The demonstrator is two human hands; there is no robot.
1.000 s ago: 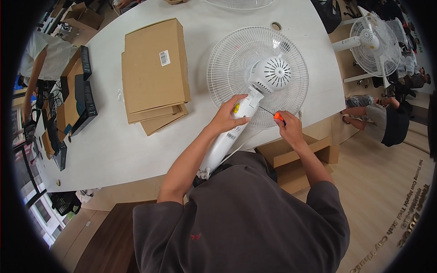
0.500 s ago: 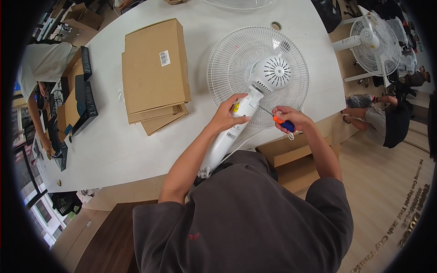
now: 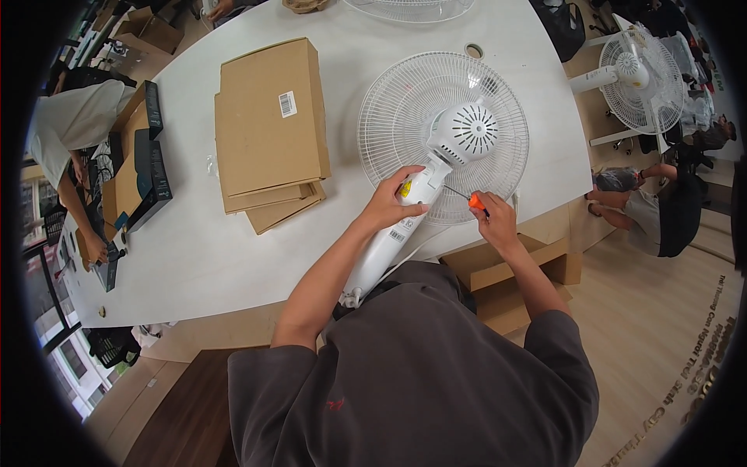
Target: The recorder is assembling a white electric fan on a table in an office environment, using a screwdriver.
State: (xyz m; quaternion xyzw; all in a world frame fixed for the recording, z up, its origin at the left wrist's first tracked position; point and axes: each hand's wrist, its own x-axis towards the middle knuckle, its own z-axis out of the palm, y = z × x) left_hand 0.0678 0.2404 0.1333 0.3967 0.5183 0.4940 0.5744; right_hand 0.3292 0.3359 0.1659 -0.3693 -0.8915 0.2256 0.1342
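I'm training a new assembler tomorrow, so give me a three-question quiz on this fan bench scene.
1. Which hand grips the white fan stem?
2. True or false: the right hand holds an orange-handled screwdriver pointed toward the stem.
3. The flat cardboard boxes lie: A) on the fan grille B) left of the fan C) on the floor.

Key: 1. The left hand. 2. True. 3. B.

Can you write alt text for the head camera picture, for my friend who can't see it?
A person's left hand holds a white fan's neck on a white table while the right hand aims an orange-handled screwdriver at it. Flat cardboard boxes lie beside the fan.
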